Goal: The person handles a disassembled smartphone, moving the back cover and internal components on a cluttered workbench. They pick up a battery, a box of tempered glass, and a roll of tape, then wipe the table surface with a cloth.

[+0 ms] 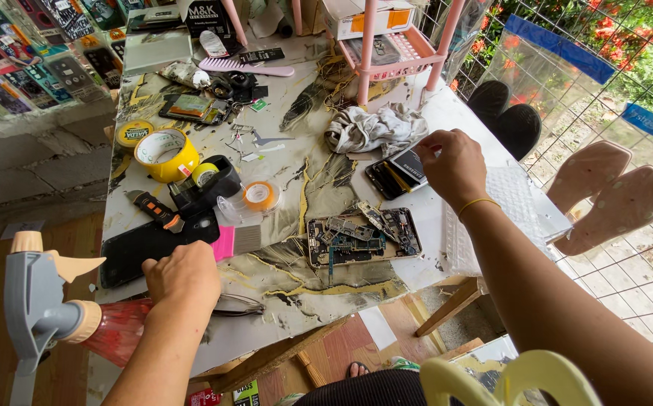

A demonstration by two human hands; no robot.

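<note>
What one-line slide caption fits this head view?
Opened phone on a cluttered table; left hand rests by tweezers, right hand reaches a second phone.

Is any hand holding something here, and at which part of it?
The right hand pinches the upper right corner of a dark phone part. The left hand rests on the table, with no visible grip.

Between the hands [183, 274] [453, 164]: one opened phone [362, 237]. By the right hand: one dark phone part [396, 174] and one rag [375, 128]. Beyond the left hand: three tape rolls [165, 154] [132, 134] [260, 195] and one black phone [153, 244].
</note>
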